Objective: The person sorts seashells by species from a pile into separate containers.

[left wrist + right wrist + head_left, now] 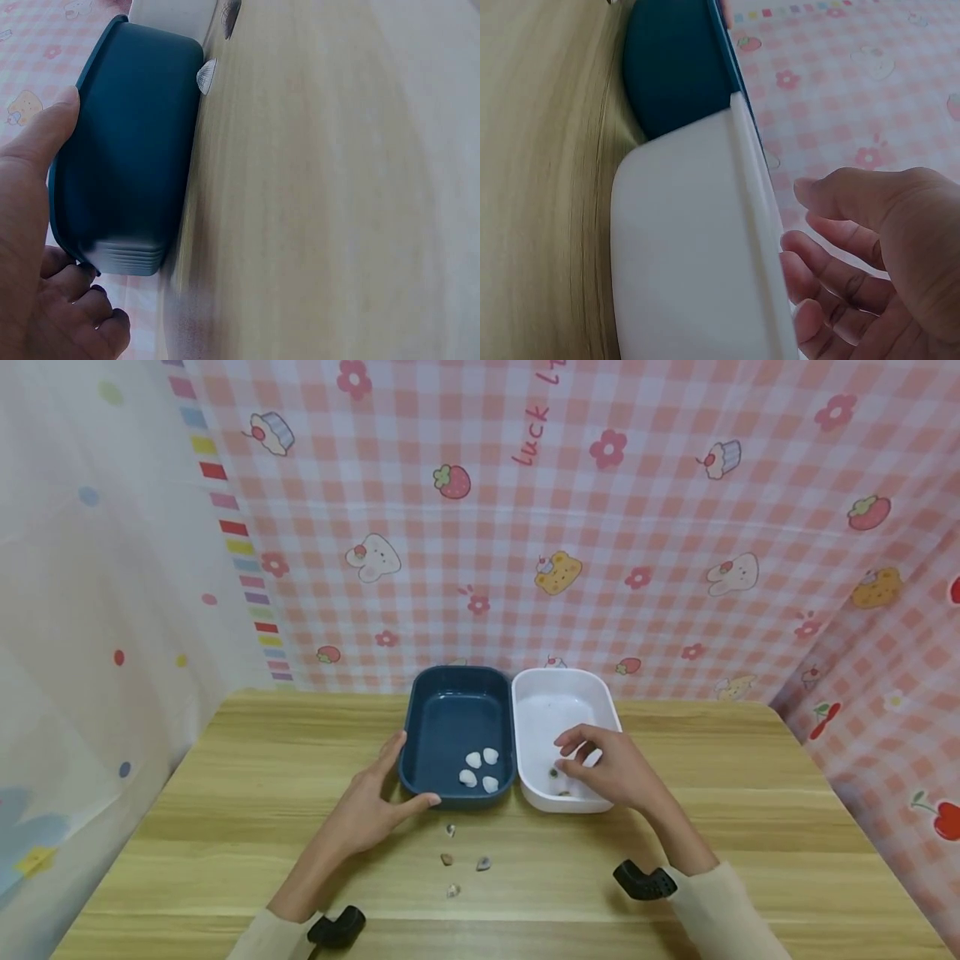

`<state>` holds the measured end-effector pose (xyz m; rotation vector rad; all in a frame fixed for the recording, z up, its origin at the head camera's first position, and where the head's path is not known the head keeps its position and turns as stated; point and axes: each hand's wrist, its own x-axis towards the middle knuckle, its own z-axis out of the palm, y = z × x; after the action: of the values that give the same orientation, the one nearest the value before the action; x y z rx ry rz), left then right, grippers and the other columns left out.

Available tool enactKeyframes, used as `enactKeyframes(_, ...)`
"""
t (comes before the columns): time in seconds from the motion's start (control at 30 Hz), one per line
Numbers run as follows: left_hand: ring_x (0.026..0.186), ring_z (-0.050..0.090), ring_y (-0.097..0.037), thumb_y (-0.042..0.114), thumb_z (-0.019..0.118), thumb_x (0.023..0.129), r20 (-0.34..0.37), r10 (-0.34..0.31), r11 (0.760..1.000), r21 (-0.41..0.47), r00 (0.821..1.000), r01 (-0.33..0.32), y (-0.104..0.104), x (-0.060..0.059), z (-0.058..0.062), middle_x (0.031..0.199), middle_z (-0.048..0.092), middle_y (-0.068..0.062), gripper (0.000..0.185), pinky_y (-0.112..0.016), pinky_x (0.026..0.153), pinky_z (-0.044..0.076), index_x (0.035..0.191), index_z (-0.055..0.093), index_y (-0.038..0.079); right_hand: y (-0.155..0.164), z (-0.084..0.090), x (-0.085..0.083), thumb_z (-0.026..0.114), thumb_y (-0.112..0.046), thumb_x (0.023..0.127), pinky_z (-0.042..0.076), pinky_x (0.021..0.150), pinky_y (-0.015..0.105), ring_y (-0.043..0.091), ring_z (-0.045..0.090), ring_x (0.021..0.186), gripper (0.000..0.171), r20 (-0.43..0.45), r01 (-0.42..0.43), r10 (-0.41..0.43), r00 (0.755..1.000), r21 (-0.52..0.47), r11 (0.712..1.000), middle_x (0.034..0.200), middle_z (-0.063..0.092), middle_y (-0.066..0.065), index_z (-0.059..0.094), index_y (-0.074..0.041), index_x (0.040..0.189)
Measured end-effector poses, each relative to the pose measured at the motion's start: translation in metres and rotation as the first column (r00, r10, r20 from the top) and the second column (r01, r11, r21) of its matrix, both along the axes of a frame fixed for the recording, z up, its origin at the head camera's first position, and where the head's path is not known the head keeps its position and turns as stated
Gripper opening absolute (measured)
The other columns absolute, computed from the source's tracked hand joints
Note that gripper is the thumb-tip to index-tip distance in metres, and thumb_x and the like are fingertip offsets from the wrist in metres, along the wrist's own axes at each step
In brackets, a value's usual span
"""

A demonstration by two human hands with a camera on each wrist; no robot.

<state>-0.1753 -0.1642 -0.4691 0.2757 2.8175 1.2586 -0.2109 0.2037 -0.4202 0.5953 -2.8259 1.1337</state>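
Note:
My left hand (367, 806) grips the front left corner of a dark blue plastic bin (450, 681), its thumb (64, 120) at the front rim and its fingers along the left side. Several white shells (473, 760) lie in the front right part of that bin. Over the white bin (566, 681) hovers my right hand (611, 768), thumb and fingers loosely bent and apart, holding nothing. Below its fingertips are a small greenish shell (553, 772) and a brownish one (565, 793), partly in the shadow of the front wall.
On the wooden table (712, 860), in front of the blue bin, are several small shells, among them a brown one (447, 859) and a purplish one (483, 863). The two bins stand side by side near the pink checked cloth (487, 535) at the back.

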Motion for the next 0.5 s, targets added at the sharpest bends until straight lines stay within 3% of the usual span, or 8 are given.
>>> enactKeyframes(0.5, 0.158, 0.020, -0.039, 0.065, 0.077, 0.082, -0.002, -0.002, 1.000, -0.003, 1.000, 0.002, 0.000, 0.001, 0.001, 0.173, 0.015, -0.011, 0.115, -0.065, 0.122, 0.028, 0.167, 0.012, 0.022, -0.020, 0.011, 0.033, 0.080, -0.018, 0.089, 0.057, 0.067, 0.025, 0.012, 0.067, 0.085, 0.026, 0.008, -0.079, 0.079, 0.997, -0.025, 0.997, 0.104, 0.075, 0.004, 0.074, -0.013, 0.114)
